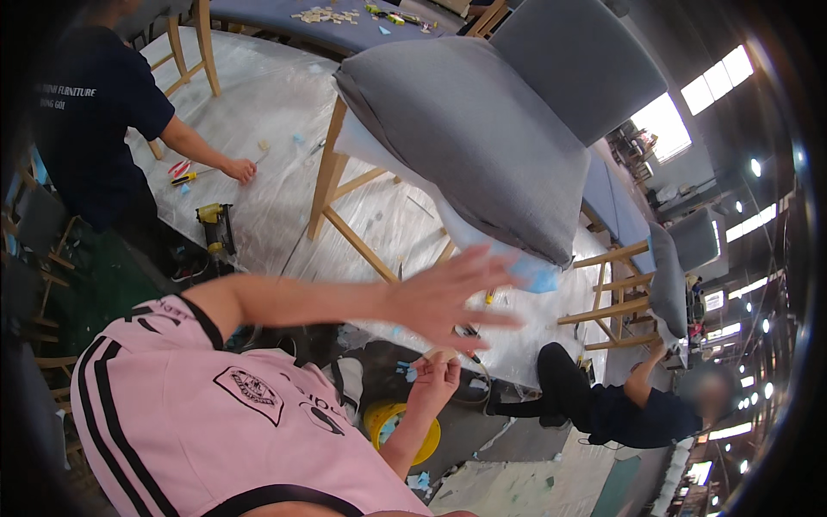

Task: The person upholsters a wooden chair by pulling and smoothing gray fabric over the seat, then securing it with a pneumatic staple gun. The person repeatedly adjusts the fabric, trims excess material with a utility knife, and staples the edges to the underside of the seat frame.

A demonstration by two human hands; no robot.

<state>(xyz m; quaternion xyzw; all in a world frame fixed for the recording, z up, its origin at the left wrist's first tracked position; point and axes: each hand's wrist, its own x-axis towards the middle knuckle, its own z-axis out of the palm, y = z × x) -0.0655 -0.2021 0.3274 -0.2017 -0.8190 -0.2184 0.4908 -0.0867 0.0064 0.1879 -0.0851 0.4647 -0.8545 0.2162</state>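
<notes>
My left hand (448,300) is stretched out in front of the chair, fingers spread and slightly blurred, with nothing seen in it. Lower down, my right hand (435,379) is closed in a pinch on a small beige piece (441,354); its material is hard to tell. A grey upholstered chair (482,121) with pale wooden legs stands tilted in my view beyond my left hand. Its grey fabric hangs loose around the seat, and light blue-white lining (457,220) shows beneath the edge, close to my left fingertips.
The chair stands on a plastic-covered worktable (258,103). A nail gun (215,228) and a screwdriver (183,179) lie near a co-worker (95,121) at the left. A yellow bucket (428,441) with scraps is below my right hand. Another co-worker (646,414) handles a second chair (668,280) at the right.
</notes>
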